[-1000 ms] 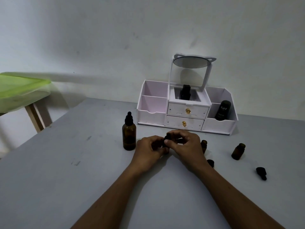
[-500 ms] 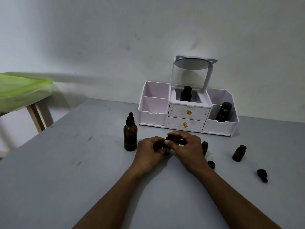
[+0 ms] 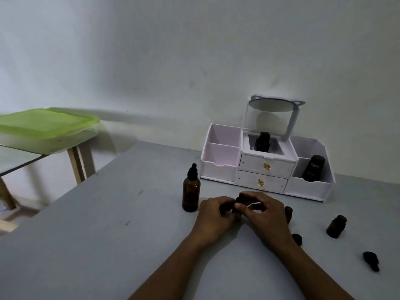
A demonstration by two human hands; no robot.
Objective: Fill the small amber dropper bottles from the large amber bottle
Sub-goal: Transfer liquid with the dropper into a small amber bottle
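The large amber bottle [image 3: 191, 192] stands upright with its black dropper cap on, just left of my hands. My left hand [image 3: 214, 215] grips a small amber bottle [image 3: 235, 212], which my fingers mostly hide. My right hand [image 3: 263, 213] pinches that bottle's black dropper cap [image 3: 239, 200], and a thin pale pipette [image 3: 252, 204] shows under its fingers. A second small bottle [image 3: 288, 213] stands just behind my right hand. A third one [image 3: 336, 226] stands uncapped further right.
A black cap [image 3: 297, 238] and a black dropper top [image 3: 371, 260] lie loose on the grey table at the right. A white organizer [image 3: 218, 167] with drawers, a mirror and a black Kahf bottle [image 3: 313, 171] stands against the wall. A green-lidded box [image 3: 47, 124] sits on a side table at the left.
The pale pipette now shows between my hands; it was not visible before. Both hands stay at the same spot, and the other bottles and caps have not moved.
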